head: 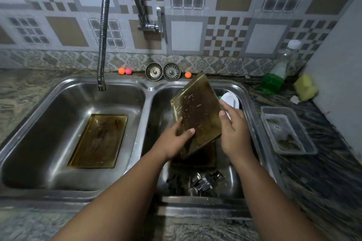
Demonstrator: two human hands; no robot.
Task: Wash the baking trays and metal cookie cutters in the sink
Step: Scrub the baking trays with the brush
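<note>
Over the right sink basin (246, 101) I hold a brownish-gold baking tray (197, 111) tilted up on end, its speckled underside facing me. My left hand (176, 141) grips its lower left edge, thumb on the face. My right hand (233, 129) grips its right edge, thumb on the face. A second tray (99, 141) lies flat in the left basin (49, 115). Another dark tray (195, 159) lies under the lifted one. Several metal cookie cutters (201, 182) sit at the near end of the right basin.
A flexible faucet (101, 45) hangs over the left basin, no water running. Two strainers (163, 72) and small coloured balls (124, 71) line the back ledge. On the right counter stand a green soap bottle (274, 78), a yellow sponge (305, 87) and a grey plastic container (288, 133). A white object (231, 101) lies behind the tray.
</note>
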